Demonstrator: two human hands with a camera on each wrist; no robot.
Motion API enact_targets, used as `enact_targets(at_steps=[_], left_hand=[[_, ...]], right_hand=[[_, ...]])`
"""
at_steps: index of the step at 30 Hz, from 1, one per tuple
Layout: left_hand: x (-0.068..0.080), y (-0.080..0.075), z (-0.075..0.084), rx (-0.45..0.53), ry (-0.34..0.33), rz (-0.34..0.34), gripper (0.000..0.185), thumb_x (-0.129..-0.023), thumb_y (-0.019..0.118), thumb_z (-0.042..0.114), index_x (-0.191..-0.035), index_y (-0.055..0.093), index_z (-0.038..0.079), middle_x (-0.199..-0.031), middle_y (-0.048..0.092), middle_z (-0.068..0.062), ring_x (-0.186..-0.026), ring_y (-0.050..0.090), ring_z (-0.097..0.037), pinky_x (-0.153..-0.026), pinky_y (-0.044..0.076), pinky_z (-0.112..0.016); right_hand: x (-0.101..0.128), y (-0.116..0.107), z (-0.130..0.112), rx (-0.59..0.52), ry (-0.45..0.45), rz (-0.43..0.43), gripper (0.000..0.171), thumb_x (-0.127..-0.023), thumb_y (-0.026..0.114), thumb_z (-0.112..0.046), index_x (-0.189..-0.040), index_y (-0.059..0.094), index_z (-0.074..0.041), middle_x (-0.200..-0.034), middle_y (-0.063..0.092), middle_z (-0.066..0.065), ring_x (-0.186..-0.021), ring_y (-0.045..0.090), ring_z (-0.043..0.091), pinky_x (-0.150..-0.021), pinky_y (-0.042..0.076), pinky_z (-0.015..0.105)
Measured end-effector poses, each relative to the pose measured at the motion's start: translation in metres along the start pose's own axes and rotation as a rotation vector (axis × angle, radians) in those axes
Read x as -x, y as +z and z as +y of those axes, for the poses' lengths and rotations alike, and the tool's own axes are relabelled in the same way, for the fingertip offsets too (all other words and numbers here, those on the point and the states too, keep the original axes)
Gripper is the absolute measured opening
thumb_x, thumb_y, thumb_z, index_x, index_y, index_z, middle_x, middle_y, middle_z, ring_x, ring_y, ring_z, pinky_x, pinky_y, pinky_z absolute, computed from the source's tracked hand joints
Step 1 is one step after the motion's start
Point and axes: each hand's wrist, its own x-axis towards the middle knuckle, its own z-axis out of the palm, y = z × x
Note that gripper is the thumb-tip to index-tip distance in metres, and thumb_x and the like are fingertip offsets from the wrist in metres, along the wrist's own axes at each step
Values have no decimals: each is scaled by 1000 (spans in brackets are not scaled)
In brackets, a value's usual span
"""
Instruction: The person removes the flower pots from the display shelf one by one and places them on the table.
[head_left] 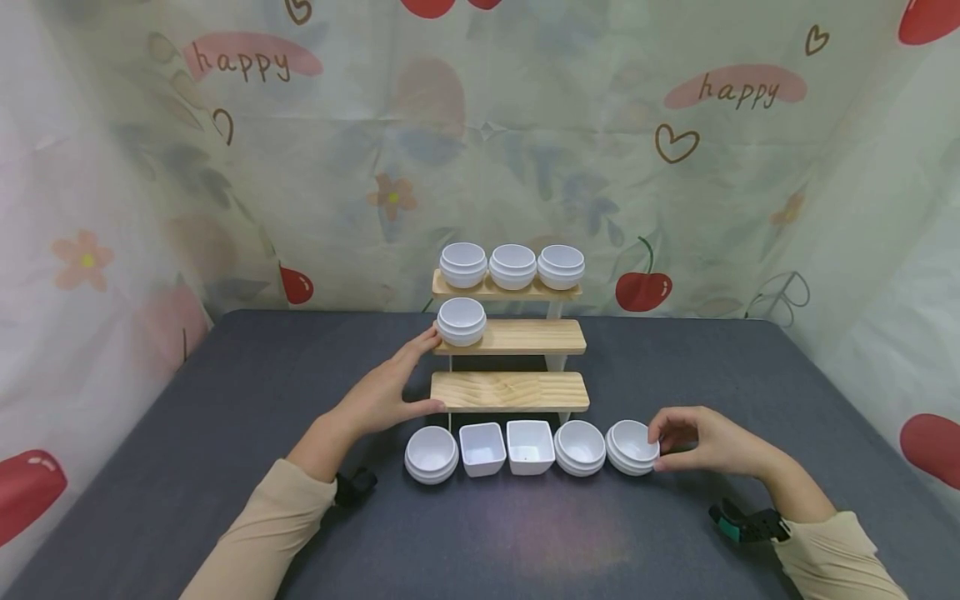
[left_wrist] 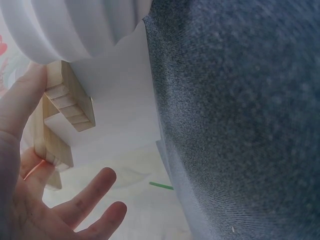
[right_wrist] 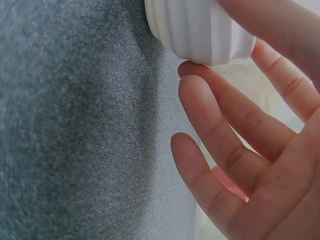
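Note:
A three-step wooden shelf rack stands on the table. My left hand is at its left side, thumb at the end of the bottom board and fingertips by the middle board, close to a ridged white round bowl there. Its fingers are spread and loosely extended. My right hand pinches the rim of the rightmost round bowl between thumb and fingers. In the right wrist view this bowl sits low over the cloth, with the other fingers loosely bent beside it.
Three round bowls line the top board. In front of the rack, two square white bowls stand between round bowls in a row. A dark cloth covers the table; a printed curtain hangs behind.

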Motion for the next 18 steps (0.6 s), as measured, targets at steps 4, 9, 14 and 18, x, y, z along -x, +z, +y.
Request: enact_targets(at_steps=[4, 9, 14, 18], left_hand=[[0, 0, 0, 2, -2, -1, 94, -77, 75, 37, -149, 20, 14, -159, 13, -4, -141, 29, -28, -108, 35, -51], [0, 0, 1, 3, -7, -3, 94, -77, 75, 37, -149, 20, 15, -159, 13, -4, -141, 29, -28, -108, 35, -51], [0, 0, 1, 7, -10, -5, 94, -77, 75, 38, -149, 20, 16, -159, 13, -3, -141, 29, -28, -108, 35, -52], [0, 0, 1, 9, -7, -6, 94, -77, 75, 38, -149, 20, 15, -159, 12, -3, -141, 29, -28, -108, 35, -52]], right_hand=[[0, 0, 1, -4, -7, 0, 28, -79, 74, -20, -97, 59, -5, -91, 63, 7, -81, 61, 3, -72, 53, 21], [-1, 0, 2, -16, -22, -11, 26, -79, 74, -18, -97, 59, -5, -91, 63, 5, -82, 61, 2, -72, 53, 21], [-1, 0, 2, -27, -33, -19, 25, -80, 73, -17, -97, 59, -6, -91, 62, 5, -82, 61, 2, -72, 53, 22], [0, -1, 2, -26, -36, -18, 24, -80, 73, -15, -98, 59, -6, -93, 62, 2, -84, 61, 2, -74, 54, 23]])
